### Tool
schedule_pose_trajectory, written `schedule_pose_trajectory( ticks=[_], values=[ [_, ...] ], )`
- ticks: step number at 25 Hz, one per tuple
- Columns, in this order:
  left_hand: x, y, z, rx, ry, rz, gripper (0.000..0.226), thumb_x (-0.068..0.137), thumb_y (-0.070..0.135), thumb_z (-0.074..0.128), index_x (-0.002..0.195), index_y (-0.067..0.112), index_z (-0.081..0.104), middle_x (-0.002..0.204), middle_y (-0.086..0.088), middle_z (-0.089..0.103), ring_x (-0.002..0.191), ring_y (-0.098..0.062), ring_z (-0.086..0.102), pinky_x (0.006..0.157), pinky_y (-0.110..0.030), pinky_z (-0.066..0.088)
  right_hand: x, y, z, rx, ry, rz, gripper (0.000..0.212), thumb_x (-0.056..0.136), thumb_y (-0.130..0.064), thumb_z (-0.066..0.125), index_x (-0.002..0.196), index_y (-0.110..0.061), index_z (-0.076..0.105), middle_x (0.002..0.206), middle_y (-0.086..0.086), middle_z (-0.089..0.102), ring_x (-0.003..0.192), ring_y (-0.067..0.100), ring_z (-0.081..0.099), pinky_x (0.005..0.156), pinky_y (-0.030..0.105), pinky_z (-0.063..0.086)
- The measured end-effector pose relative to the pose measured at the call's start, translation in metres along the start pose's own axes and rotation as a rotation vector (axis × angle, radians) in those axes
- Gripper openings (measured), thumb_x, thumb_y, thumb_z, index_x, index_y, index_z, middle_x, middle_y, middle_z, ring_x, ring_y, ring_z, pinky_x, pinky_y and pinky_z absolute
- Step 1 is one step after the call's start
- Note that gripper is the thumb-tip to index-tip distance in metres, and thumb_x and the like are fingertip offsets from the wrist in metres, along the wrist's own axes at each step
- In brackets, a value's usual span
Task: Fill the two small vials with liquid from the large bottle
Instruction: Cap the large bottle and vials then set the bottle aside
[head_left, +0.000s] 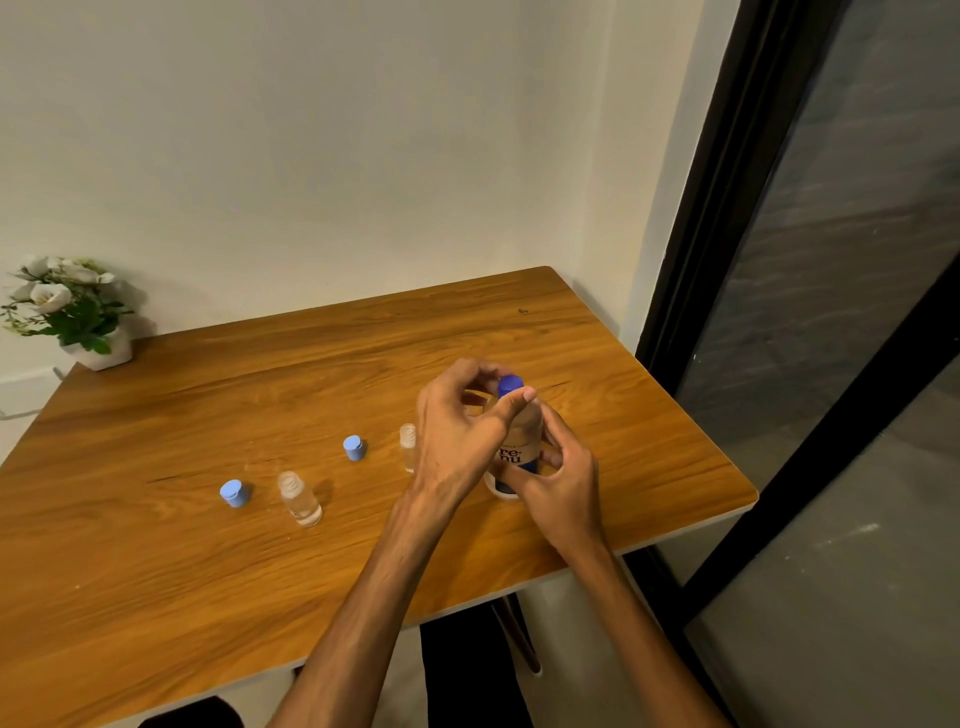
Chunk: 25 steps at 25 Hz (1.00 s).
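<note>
The large clear bottle (521, 439) with a dark blue label stands upright on the right part of the wooden table (260, 374). My right hand (563, 480) grips its lower body. My left hand (460, 431) pinches its dark blue cap (509, 385) between thumb and fingers. One small clear vial (300, 499) stands uncapped at centre left. A second uncapped vial (408, 446) stands just left of my left hand, partly hidden by it. Two light blue vial caps lie on the table, one (235, 492) left of the first vial, the other (354, 447) between the vials.
A white pot of white flowers (72, 312) sits at the table's far left corner against the wall. A dark-framed glass door (810, 312) runs along the right side, close to the table's right edge. A chair leg (519, 639) shows below the near edge.
</note>
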<state>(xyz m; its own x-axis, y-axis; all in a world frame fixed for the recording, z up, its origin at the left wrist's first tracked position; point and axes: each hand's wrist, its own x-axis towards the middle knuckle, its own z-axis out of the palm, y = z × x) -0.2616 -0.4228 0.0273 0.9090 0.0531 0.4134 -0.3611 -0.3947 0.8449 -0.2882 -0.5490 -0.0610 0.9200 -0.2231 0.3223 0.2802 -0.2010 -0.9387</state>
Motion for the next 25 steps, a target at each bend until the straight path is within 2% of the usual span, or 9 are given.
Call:
schedule_pose_trajectory(
  ticks=[3, 6, 10, 13, 15, 18, 19, 22, 25],
  values=[
    [-0.002, 0.0, -0.004, -0.015, -0.068, 0.075, 0.021, 0.087, 0.029, 0.075, 0.105, 0.019, 0.079, 0.102, 0.009, 0.073, 0.097, -0.004, 0.068, 0.082, -0.035, 0.06, 0.002, -0.002, -0.003, -0.006, -0.013, -0.03, 0.083, 0.073, -0.023, 0.096, 0.142, -0.046, 0.056, 0.136, -0.013, 0.07, 0.129, 0.012, 0.064, 0.092, 0.034, 0.064],
    [-0.003, -0.004, -0.005, 0.036, -0.09, 0.139, 0.02, 0.092, 0.022, 0.071, 0.11, 0.019, 0.08, 0.105, 0.009, 0.069, 0.099, -0.005, 0.065, 0.082, -0.037, 0.058, 0.002, -0.002, -0.003, -0.016, -0.033, -0.033, 0.084, 0.073, -0.018, 0.096, 0.142, -0.043, 0.054, 0.138, -0.011, 0.069, 0.131, 0.01, 0.063, 0.093, 0.029, 0.063],
    [-0.003, -0.004, -0.005, 0.102, -0.121, 0.225, 0.026, 0.095, 0.01, 0.061, 0.112, 0.017, 0.079, 0.109, 0.008, 0.07, 0.106, -0.006, 0.064, 0.085, -0.035, 0.057, 0.002, -0.005, -0.002, -0.004, -0.044, -0.014, 0.083, 0.073, -0.016, 0.096, 0.141, -0.041, 0.055, 0.132, -0.014, 0.07, 0.127, 0.006, 0.064, 0.086, 0.016, 0.058],
    [-0.003, -0.007, -0.006, 0.105, -0.141, 0.253, 0.036, 0.091, 0.003, 0.055, 0.114, 0.017, 0.08, 0.114, 0.006, 0.074, 0.112, -0.007, 0.066, 0.09, -0.036, 0.058, 0.003, -0.006, -0.003, 0.004, -0.043, -0.006, 0.083, 0.072, -0.016, 0.096, 0.135, -0.05, 0.054, 0.126, -0.019, 0.07, 0.121, 0.002, 0.066, 0.083, 0.016, 0.058],
    [-0.003, -0.007, -0.005, 0.091, -0.15, 0.231, 0.029, 0.096, 0.013, 0.058, 0.115, 0.02, 0.079, 0.116, 0.007, 0.074, 0.113, -0.006, 0.066, 0.091, -0.035, 0.058, 0.003, -0.004, -0.002, 0.008, -0.049, -0.003, 0.083, 0.072, -0.016, 0.096, 0.139, -0.045, 0.056, 0.131, -0.014, 0.071, 0.126, 0.007, 0.065, 0.086, 0.02, 0.06],
    [-0.005, -0.002, 0.001, 0.035, -0.095, 0.143, 0.031, 0.093, 0.046, 0.069, 0.114, 0.024, 0.079, 0.111, 0.012, 0.075, 0.107, -0.001, 0.067, 0.087, -0.028, 0.057, 0.003, -0.002, -0.003, 0.01, -0.056, 0.006, 0.086, 0.073, -0.017, 0.095, 0.148, -0.032, 0.057, 0.136, -0.009, 0.071, 0.13, 0.012, 0.064, 0.09, 0.027, 0.062],
    [-0.006, -0.001, 0.005, 0.009, -0.047, 0.1, 0.033, 0.089, 0.047, 0.076, 0.113, 0.025, 0.078, 0.108, 0.013, 0.076, 0.104, 0.001, 0.068, 0.085, -0.025, 0.058, 0.004, -0.003, -0.003, -0.003, -0.06, 0.011, 0.086, 0.073, -0.019, 0.094, 0.15, -0.03, 0.057, 0.135, -0.009, 0.071, 0.13, 0.012, 0.064, 0.091, 0.027, 0.062],
    [-0.008, -0.004, 0.01, -0.058, 0.075, 0.033, 0.033, 0.081, 0.034, 0.089, 0.109, 0.022, 0.076, 0.099, 0.014, 0.075, 0.095, 0.002, 0.071, 0.08, -0.015, 0.059, 0.004, -0.007, -0.005, -0.023, -0.068, 0.01, 0.083, 0.074, -0.021, 0.093, 0.149, -0.033, 0.058, 0.133, -0.011, 0.072, 0.128, 0.008, 0.064, 0.09, 0.026, 0.061],
    [-0.008, -0.008, 0.009, -0.122, 0.072, 0.013, 0.029, 0.081, 0.027, 0.089, 0.107, 0.021, 0.077, 0.1, 0.013, 0.077, 0.098, -0.001, 0.072, 0.082, -0.014, 0.058, 0.004, -0.01, -0.005, -0.011, -0.059, 0.017, 0.082, 0.075, -0.016, 0.094, 0.143, -0.042, 0.057, 0.131, -0.015, 0.072, 0.126, 0.004, 0.064, 0.088, 0.023, 0.061]
  ],
)
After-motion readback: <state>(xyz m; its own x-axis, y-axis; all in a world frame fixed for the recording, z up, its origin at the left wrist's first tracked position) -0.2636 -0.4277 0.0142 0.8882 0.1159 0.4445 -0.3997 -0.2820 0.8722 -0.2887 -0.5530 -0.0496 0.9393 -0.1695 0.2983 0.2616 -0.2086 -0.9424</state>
